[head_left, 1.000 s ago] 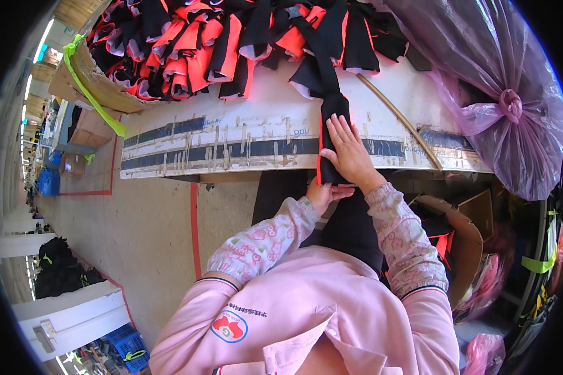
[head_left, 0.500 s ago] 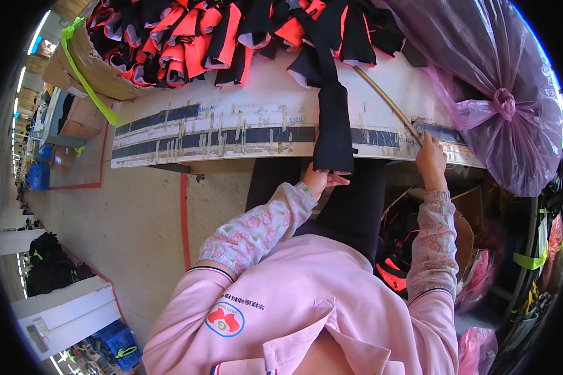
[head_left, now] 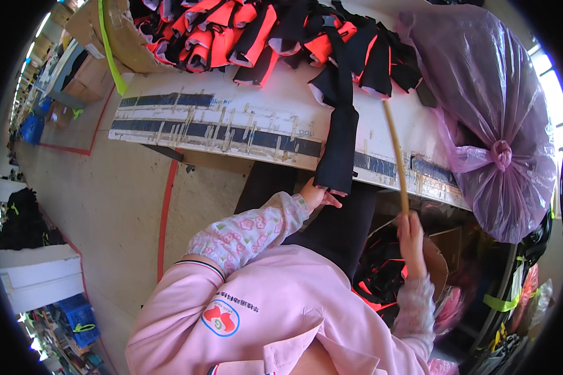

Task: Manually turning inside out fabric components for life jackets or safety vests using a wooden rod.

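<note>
A long black fabric piece [head_left: 338, 150] hangs over the near edge of the table, its upper part running back to the pile. At its lower end my left hand [head_left: 316, 195] pinches the hem, with some fingers stretched out to the right. My right hand [head_left: 411, 234] is closed round the near end of a thin wooden stick [head_left: 396, 156], in front of the table edge. The stick slants away over the tabletop, its far tip close to the pile of black and orange fabric pieces [head_left: 250, 37].
The white table [head_left: 231, 103] has worn dark tape strips along its front. A tied purple plastic bag [head_left: 481, 81] bulges at the right. An open carton [head_left: 116, 37] stands at the far left, and a box with black and orange pieces [head_left: 381, 275] sits below at the right.
My right hand has drawn the stick back toward me, off the table edge. My left hand keeps its hold on the black fabric piece. The view has shifted somewhat.
</note>
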A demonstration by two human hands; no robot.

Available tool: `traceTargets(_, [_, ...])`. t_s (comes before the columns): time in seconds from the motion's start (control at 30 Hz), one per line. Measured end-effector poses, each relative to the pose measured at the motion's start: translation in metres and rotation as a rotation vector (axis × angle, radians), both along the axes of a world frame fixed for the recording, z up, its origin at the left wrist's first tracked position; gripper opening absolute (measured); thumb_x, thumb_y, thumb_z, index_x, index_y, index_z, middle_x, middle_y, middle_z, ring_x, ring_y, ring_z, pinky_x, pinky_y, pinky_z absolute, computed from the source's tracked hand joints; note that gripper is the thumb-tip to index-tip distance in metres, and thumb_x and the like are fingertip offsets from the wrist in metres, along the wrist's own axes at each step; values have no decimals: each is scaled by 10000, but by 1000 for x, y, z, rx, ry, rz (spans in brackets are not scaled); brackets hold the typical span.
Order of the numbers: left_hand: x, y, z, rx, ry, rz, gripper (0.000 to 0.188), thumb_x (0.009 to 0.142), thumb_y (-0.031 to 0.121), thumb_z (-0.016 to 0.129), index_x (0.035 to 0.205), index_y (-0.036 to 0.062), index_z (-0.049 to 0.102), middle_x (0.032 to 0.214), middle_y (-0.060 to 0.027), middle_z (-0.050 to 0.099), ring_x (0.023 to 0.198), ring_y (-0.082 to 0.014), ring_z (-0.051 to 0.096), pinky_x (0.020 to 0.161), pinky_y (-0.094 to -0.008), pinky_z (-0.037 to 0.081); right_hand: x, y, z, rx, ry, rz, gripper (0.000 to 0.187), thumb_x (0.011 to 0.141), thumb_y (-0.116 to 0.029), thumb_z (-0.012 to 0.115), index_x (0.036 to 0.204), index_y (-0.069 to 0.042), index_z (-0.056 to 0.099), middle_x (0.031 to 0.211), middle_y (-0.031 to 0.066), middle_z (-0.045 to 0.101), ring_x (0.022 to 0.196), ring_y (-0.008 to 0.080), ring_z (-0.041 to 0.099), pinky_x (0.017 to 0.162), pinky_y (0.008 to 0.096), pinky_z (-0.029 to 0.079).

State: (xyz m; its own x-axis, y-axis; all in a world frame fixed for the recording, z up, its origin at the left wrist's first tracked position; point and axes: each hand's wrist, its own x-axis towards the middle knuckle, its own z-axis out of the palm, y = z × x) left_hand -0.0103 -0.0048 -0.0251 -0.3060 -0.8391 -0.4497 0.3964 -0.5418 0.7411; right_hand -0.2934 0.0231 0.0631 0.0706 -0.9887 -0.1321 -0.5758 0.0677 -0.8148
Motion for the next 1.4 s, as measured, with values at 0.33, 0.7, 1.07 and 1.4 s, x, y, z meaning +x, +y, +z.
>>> traceTargets(0.33, [-19,-2,-5,-135,-42,142,299,946,230,343,949,16,553,807,-104,636,543,-185,615,485,-268,503,-18,158,-21,498,-90,-1,303,937,-218,459,737,-5,540,536,-33,438,510,50,393,451,243,325])
traceTargets(0.7, [-33,6,-5,26,-165,213,156,882,66,412,902,27,561,721,-89,606,515,-174,576,343,-260,445,85,50,-29,156,30,109,370,950,-270,423,692,-13,489,489,30,451,409,110,439,394,271,316])
traceTargets(1.07, [-36,7,-7,62,-137,261,129,841,31,438,845,28,566,696,-116,603,495,-197,577,407,-297,452,128,13,-31,780,-800,13,329,961,-333,394,778,-70,470,455,-14,356,305,76,267,292,228,241])
traceTargets(1.4, [-42,9,-6,-81,-106,222,215,917,104,378,893,14,572,735,-96,595,579,-164,587,379,-260,469,85,104,6,746,-799,-244,311,970,-287,377,800,-55,496,481,-11,377,347,77,282,336,229,240])
